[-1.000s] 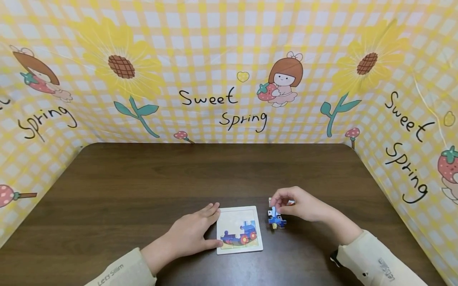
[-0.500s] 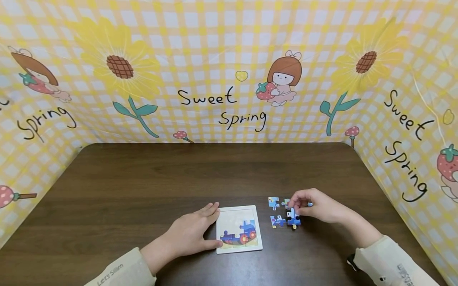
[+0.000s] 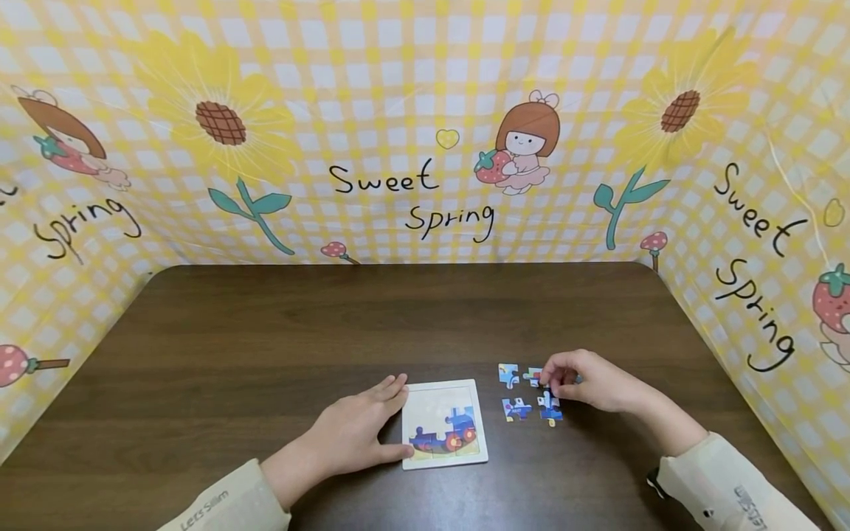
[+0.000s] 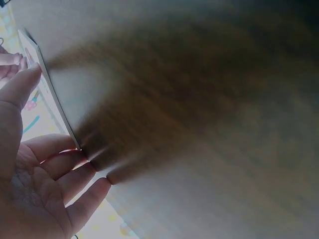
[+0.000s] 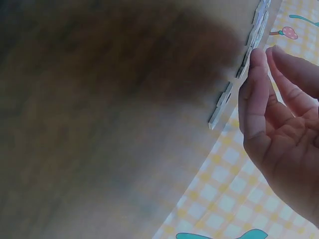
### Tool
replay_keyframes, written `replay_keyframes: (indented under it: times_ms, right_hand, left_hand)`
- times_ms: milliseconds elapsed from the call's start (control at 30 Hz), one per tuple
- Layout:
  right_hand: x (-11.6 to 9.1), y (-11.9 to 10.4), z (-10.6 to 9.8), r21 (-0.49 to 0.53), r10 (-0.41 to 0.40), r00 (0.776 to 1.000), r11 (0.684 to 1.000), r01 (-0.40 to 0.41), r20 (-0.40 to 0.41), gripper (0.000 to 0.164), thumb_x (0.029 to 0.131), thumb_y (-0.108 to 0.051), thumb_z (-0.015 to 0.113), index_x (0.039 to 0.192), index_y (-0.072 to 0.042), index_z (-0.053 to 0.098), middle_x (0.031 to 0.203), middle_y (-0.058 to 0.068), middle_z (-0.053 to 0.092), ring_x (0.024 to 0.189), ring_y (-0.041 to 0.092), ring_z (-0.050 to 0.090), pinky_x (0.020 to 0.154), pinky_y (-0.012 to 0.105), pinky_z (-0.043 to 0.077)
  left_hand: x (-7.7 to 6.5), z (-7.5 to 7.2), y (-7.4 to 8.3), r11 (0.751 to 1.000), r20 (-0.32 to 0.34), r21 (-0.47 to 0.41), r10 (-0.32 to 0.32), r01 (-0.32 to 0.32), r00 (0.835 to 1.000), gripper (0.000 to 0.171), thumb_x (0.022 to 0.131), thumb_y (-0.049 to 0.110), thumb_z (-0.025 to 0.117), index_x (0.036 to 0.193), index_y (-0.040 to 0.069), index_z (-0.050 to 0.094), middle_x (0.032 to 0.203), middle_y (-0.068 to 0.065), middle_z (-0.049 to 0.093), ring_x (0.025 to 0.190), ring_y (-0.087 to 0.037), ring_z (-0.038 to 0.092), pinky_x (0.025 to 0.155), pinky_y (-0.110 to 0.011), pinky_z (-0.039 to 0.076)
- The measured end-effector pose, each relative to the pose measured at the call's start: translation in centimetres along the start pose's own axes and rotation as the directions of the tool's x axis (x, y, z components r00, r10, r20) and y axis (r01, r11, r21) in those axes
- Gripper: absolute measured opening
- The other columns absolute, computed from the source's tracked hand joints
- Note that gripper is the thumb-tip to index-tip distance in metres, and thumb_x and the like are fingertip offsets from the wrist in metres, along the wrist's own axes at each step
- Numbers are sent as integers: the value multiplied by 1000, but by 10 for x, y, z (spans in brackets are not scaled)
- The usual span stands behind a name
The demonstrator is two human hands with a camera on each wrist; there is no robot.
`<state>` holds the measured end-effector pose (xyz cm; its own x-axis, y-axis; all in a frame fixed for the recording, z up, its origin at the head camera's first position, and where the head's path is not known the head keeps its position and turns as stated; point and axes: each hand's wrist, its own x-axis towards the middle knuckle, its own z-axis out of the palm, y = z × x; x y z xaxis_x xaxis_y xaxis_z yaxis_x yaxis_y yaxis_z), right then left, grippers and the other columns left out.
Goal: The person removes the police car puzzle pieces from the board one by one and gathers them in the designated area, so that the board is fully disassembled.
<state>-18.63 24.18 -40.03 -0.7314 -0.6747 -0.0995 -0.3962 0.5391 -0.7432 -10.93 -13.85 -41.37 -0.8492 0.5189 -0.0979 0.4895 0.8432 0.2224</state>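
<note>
A square white-framed puzzle tray (image 3: 448,466) lies on the table, with joined pieces of a blue train picture (image 3: 446,440) in its lower part. Along its left side rests my left hand (image 3: 352,428), fingers extended, thumb on the lower left edge. To the right of the tray, my right hand (image 3: 584,383) hovers with bent fingers over loose puzzle pieces. In the right wrist view, a small gap shows between thumb and index finger (image 5: 257,74), with no piece visible in it. A blue puzzle piece (image 3: 550,410) lies flat just below these fingertips.
More loose pieces lie close by: a light blue piece (image 3: 508,375), a blue piece with yellow (image 3: 516,410), and one partly covered piece (image 3: 533,377). The dark wooden table (image 3: 332,324) meets a yellow checked cloth (image 3: 385,110) at the back and sides.
My right hand has moved right, spreading the bunched pieces apart. The blue piece it held now lies on the table below its fingertips. My left hand has stayed on the tray.
</note>
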Motion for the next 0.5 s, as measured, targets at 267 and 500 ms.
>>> replay_keyframes:
  times_ms: [267,500]
  right_hand:
    - [16,-12,4,-47,-31,1000,998,30,-6,9,91,0,67,99,-4,68,83,-3,65,74,5,54,68,22,49]
    - [43,-36,20,-57,-98,993,993,102,68,11,92,-2,67,102,-5,69,87,-2,66,78,8,57,72,24,52]
  left_hand:
    - [0,0,0,1000,1,-7,-2,2,1000,84,84,56,71,144,1,50,156,-14,43,144,-27,43,104,-44,49]
    - [0,0,0,1000,5,-8,-6,6,1000,84,85,57,70,144,1,50,156,-13,42,144,-26,42,105,-43,48]
